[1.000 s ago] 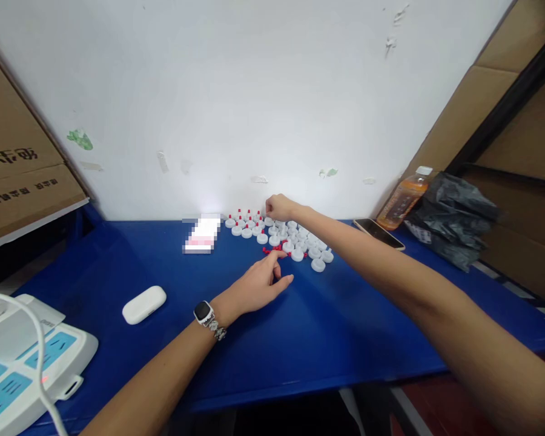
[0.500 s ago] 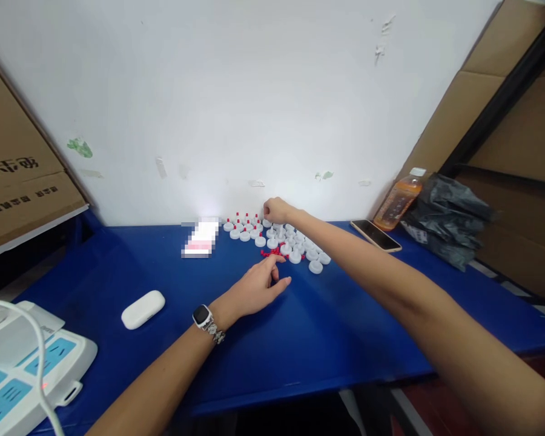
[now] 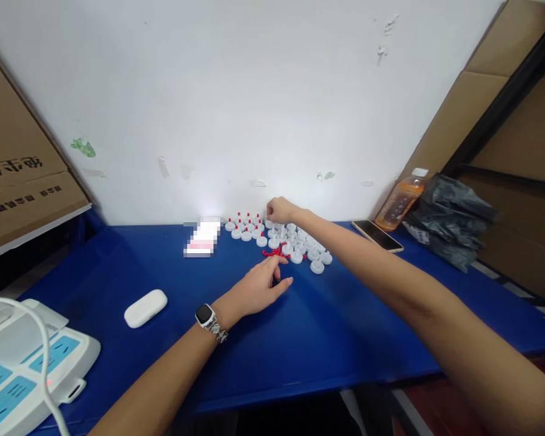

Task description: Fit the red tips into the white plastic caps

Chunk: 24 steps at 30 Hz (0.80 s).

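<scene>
Head view: the right hand (image 3: 279, 211) reaches far across the blue tabletop (image 3: 327, 327) to the back of a cluster of white caps (image 3: 295, 245) near the wall, its fingers curled and pinched at one cap there, though the cap itself is too small to make out; the left hand (image 3: 258, 286), a watch (image 3: 205, 314) on its wrist, rests on the tabletop with fingers loosely open, fingertips touching a small heap of red plugs (image 3: 276, 252) at the near edge of the caps; some caps to the left already carry red tips (image 3: 245, 218); a white earbud case (image 3: 145, 307) lies well left, a white power strip (image 3: 31, 369) at the near left corner; a phone (image 3: 378, 235), an orange bottle (image 3: 400, 198) and a black bag (image 3: 454, 221) sit to the right.
</scene>
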Motion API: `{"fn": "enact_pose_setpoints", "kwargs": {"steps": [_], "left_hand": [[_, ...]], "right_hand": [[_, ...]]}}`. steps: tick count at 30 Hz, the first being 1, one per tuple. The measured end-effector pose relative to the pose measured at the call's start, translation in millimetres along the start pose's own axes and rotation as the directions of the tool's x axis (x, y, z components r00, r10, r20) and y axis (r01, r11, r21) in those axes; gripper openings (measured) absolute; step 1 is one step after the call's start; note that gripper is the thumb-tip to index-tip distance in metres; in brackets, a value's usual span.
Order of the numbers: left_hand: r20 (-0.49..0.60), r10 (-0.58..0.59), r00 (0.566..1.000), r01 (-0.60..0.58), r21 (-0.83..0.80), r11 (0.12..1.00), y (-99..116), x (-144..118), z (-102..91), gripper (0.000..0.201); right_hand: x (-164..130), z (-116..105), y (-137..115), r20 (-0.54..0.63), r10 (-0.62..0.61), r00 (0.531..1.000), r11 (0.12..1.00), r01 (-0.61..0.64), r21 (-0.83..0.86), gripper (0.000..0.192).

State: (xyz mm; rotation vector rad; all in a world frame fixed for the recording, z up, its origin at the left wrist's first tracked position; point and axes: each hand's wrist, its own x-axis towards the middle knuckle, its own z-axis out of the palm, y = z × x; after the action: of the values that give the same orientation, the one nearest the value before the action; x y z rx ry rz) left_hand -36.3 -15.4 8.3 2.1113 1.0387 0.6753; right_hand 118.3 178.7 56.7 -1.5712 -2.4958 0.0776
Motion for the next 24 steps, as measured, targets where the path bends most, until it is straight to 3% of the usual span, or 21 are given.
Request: {"fn": "enact_pose_setpoints", "kwargs": {"steps": [9,16,20,24], "left_hand": [[0.019,-0.007,1.0,0.006,0.033,0.999,-0.5,-0.1,-1.5,0.042],[-0.002,0.034,0.999,-0.034,0.06,0.998,-4.0,1.2,-4.1,0.038],[-0.066,0.037,0.997,-0.028,0.13,0.991,-8.4,5.0,-10.5,0.028],[-0.183,0.033,0.983,-0.001,0.171,0.985,-14.1,7.9,-18.0,0.024]], "right_hand": [[6.3,11.2,-2.4,0.002,0.015,1.0,1.0,-0.015,0.013,0.017],[-17.7,2.1,-2.8,-0.069,0.0,0.998,1.0,0.002,0.031,0.022],[-33.6,-1.2,-1.4,-0.108,0.017,0.994,0.999,-0.014,0.031,0.022],[-42.6,1.1,-5.8,-0.056,0.036,0.998,0.999,-0.037,-0.013,0.021]]}}
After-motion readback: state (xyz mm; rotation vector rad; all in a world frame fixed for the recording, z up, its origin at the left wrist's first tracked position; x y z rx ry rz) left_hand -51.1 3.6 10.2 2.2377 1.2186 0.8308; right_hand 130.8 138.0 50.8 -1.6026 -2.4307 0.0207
